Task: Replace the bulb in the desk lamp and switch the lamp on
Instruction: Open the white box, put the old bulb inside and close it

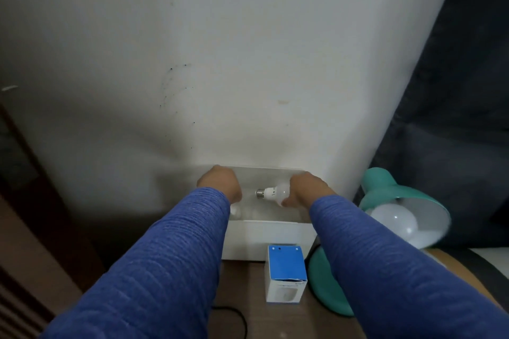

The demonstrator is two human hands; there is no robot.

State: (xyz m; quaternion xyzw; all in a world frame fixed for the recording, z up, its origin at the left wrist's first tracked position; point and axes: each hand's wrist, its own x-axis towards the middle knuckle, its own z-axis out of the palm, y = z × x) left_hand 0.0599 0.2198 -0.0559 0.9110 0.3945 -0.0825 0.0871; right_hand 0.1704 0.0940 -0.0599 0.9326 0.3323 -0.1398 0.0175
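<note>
A white bulb [271, 192] with its metal screw base pointing left lies over an open white box [270, 237] against the wall. My right hand [305, 189] grips the bulb's round end. My left hand [220, 181] is inside the box at its left side, fingers curled down and hidden; whether it holds anything I cannot tell. A teal desk lamp [385, 192] stands to the right with its shade tilted toward me, and a white bulb [394, 221] sits in the shade. The lamp's round teal base [327, 286] rests on the brown table.
A small blue and white carton [286, 274] stands in front of the white box. A black cable [234, 314] runs across the brown table [275, 322] near the bottom edge. A white wall rises straight behind. Dark fabric [454, 118] fills the right side.
</note>
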